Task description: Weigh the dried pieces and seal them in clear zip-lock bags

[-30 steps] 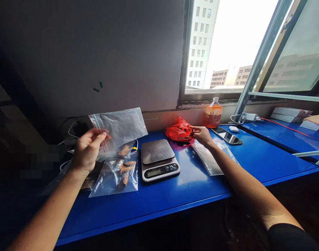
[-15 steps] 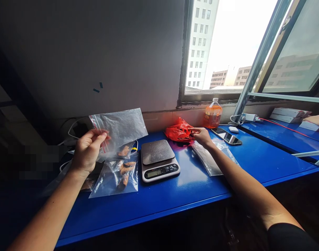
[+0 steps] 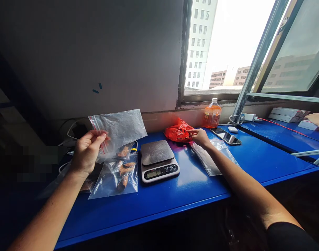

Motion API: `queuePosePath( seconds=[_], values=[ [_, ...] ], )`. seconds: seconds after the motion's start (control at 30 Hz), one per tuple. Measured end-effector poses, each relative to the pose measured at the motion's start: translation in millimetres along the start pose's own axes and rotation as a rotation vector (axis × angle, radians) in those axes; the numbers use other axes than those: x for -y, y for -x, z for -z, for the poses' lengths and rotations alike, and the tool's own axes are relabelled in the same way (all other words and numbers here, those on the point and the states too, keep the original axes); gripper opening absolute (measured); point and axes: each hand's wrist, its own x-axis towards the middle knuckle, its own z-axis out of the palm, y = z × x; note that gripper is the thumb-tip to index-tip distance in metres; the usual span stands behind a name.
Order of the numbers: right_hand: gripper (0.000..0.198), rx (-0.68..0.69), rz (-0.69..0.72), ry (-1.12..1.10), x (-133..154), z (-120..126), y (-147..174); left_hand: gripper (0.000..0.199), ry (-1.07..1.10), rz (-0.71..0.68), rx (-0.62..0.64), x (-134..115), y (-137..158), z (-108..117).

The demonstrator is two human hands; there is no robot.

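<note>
My left hand (image 3: 88, 151) pinches a clear zip-lock bag (image 3: 123, 127) by its red-striped seal end, holding it up over the table; nothing shows inside it. Below lies another zip-lock bag (image 3: 102, 183) with brown pieces (image 3: 126, 174) in it, partly under a smaller bag. To the right, a kitchen scale (image 3: 158, 153) with a grey top and a lit display stands bare. My right hand (image 3: 200, 137) has its fingers closed on the edge of a crumpled red plastic bag (image 3: 178, 130); the contents are hidden. Flat clear bags (image 3: 214, 167) lie under my right wrist.
An orange drink bottle (image 3: 212, 113), a phone (image 3: 226, 136) and a white earbud case (image 3: 232, 129) are on the blue table (image 3: 159, 209) at the back right. Another person's hand (image 3: 318, 120) touches white boxes (image 3: 289, 114) beyond a metal frame (image 3: 253, 62). Cables lie at the left.
Almost nothing differs; both hands keep their hold on the bags. The view has shifted very slightly, and the other person's hand at the far right has moved a little left.
</note>
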Motion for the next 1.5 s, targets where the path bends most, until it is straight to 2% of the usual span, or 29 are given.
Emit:
queuePosePath(
  seconds=[0.67, 0.9, 1.5],
  values=[
    [0.039, 0.071, 0.016, 0.152, -3, -6, -1, 0.018, -0.027, -0.007, 0.015, -1, 3, -2],
    [0.037, 0.065, 0.023, 0.103, -4, -12, -4, 0.017, -0.032, -0.016, 0.022, -1, 3, -4],
    [0.036, 0.089, 0.025, -0.019, -7, -9, -4, 0.019, -0.029, 0.001, 0.038, -1, 4, -4]
  ],
)
